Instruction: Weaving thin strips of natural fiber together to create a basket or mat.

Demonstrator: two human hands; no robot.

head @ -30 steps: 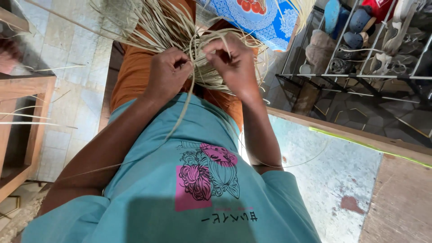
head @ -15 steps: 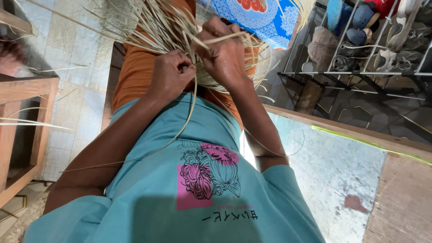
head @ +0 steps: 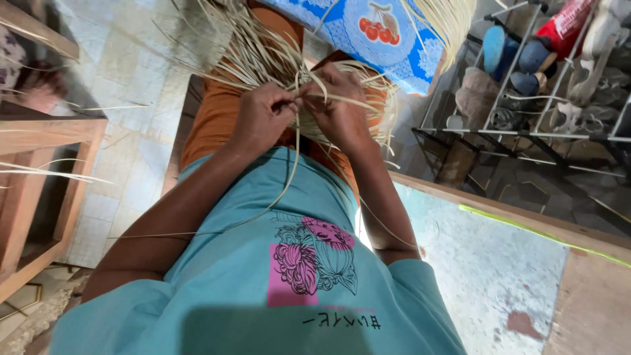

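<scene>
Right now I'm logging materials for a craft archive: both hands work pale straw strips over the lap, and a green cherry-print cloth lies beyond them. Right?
Nearly. The cloth is blue, not green, as the head view shows. The rest holds: left hand and right hand both work the pale straw strips over the lap.

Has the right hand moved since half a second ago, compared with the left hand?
Yes. The right hand has come down from above the left hand to level with it, gripping the straw strips.

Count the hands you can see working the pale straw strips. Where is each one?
2. The left hand pinches strips of the straw bundle over the lap; the right hand grips strips just beside it. No other hands show.
</scene>
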